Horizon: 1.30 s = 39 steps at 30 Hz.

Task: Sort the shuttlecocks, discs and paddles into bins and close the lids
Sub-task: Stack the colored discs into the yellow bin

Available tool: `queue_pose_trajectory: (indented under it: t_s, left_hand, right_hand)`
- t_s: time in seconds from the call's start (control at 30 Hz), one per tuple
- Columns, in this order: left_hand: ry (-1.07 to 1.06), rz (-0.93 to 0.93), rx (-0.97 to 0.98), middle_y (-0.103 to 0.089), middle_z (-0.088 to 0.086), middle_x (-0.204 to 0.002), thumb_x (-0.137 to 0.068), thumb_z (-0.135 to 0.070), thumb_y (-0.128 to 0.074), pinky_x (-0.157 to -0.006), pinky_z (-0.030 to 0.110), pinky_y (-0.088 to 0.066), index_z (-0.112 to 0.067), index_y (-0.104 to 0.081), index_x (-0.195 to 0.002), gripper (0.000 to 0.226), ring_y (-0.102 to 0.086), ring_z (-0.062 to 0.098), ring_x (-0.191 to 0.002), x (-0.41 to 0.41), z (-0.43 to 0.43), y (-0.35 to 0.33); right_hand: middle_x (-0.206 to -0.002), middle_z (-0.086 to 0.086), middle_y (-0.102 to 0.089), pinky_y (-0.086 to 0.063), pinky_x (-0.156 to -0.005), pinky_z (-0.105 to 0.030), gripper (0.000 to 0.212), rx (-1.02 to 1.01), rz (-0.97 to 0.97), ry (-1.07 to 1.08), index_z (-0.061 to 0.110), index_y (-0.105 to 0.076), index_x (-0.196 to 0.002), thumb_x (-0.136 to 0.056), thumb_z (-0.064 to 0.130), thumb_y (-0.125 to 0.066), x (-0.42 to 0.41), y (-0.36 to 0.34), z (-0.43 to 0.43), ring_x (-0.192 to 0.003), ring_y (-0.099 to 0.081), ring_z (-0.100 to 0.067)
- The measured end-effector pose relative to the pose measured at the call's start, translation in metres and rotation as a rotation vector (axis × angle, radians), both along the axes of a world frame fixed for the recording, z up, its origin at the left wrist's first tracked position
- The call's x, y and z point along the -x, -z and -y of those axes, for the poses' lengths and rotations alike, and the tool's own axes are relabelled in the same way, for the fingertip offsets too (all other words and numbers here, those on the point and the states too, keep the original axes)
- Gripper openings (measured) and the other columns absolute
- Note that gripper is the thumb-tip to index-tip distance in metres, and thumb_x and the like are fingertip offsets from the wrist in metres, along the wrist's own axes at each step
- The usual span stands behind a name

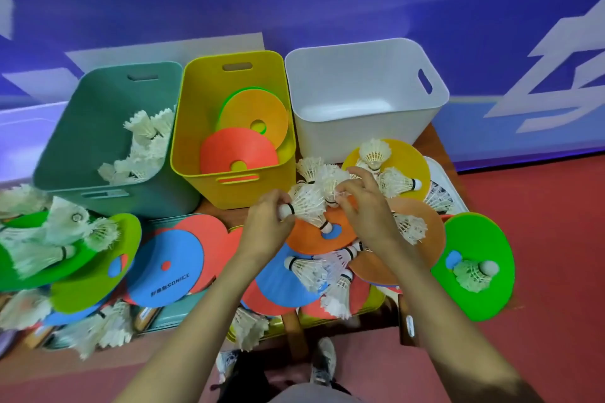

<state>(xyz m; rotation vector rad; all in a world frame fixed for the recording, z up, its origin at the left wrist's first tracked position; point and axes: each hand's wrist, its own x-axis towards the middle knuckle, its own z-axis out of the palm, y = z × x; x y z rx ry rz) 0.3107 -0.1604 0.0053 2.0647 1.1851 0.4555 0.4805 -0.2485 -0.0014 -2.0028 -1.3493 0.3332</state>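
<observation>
Two grips at work over the cluttered brown counter: left hand pinching a white feathered shuttlecock by its cork, right hand curled onto the feathers of a second white shuttlecock just beside it, both above a flat orange disc. Better to lift by the corks (easily crushed feathers), gather a few, then carry left to the teal plastic bin, already holding shuttlecocks, not the yellow plastic bin of discs.

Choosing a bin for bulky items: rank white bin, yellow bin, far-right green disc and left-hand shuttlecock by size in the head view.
1. white bin and yellow bin: about alike, not ranked
2. green disc
3. shuttlecock
</observation>
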Motion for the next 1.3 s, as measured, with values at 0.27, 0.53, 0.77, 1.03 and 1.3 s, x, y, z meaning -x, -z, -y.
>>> queue_pose_trajectory:
  t_s: [0.27, 0.53, 0.77, 1.03, 1.3]
  left_hand:
    - [-0.097, 0.438, -0.231, -0.055, 0.002, -0.098, -0.078, 0.002, -0.063, -0.073, 0.019, -0.047, -0.015, -0.060, -0.094, 0.024, -0.053, 0.007, -0.091, 0.054, -0.031, -0.042]
    - [-0.261, 0.624, -0.230, -0.055, 0.002, -0.101, -0.080, -0.012, -0.065, -0.077, 0.015, -0.047, -0.020, -0.055, -0.098, 0.022, -0.056, 0.011, -0.093, 0.155, -0.128, -0.066]
    - [-0.334, 0.069, -0.271, -0.060, 0.007, -0.098, -0.086, -0.023, -0.063, -0.071, 0.032, -0.040, -0.010, -0.054, -0.102, 0.022, -0.057, 0.027, -0.088, 0.229, -0.232, -0.055]
    - [-0.126, -0.358, -0.142, -0.055, 0.019, -0.113, -0.085, -0.004, -0.048, -0.075, 0.037, -0.042, -0.001, -0.045, -0.113, 0.028, -0.057, 0.038, -0.098, 0.210, -0.310, -0.030]
    - [-0.055, -0.610, -0.078, -0.049, 0.021, -0.127, -0.088, 0.001, -0.039, -0.089, 0.038, -0.044, 0.002, -0.040, -0.125, 0.036, -0.053, 0.037, -0.114, 0.190, -0.343, -0.010]
  right_hand:
    - [-0.141, -0.002, -0.033, -0.047, -0.093, -0.028, 0.009, -0.254, -0.103, 0.027, 0.010, -0.064, -0.095, -0.092, 0.017, -0.059, 0.061, -0.060, -0.034, -0.110, -0.053, -0.019]
    - [-0.135, 0.002, -0.039, -0.048, -0.089, -0.016, 0.002, -0.348, -0.171, -0.073, 0.014, -0.062, -0.089, -0.089, 0.015, -0.064, 0.161, -0.098, -0.131, -0.104, -0.049, 0.014]
    - [-0.105, -0.009, -0.058, -0.048, -0.083, -0.033, 0.013, -0.172, 0.105, -0.175, 0.005, -0.065, -0.095, -0.089, 0.016, -0.061, 0.213, -0.089, -0.245, -0.095, -0.057, -0.020]
    - [-0.114, -0.003, -0.060, -0.035, -0.090, -0.034, 0.023, 0.266, 0.583, -0.179, 0.020, -0.067, -0.109, -0.094, 0.026, -0.050, 0.215, -0.051, -0.339, -0.112, -0.048, -0.026]
    - [-0.125, -0.005, -0.053, -0.009, -0.112, -0.059, 0.027, 0.534, 0.685, -0.132, 0.018, -0.063, -0.113, -0.087, 0.017, -0.057, 0.204, -0.033, -0.389, -0.128, -0.033, -0.028]
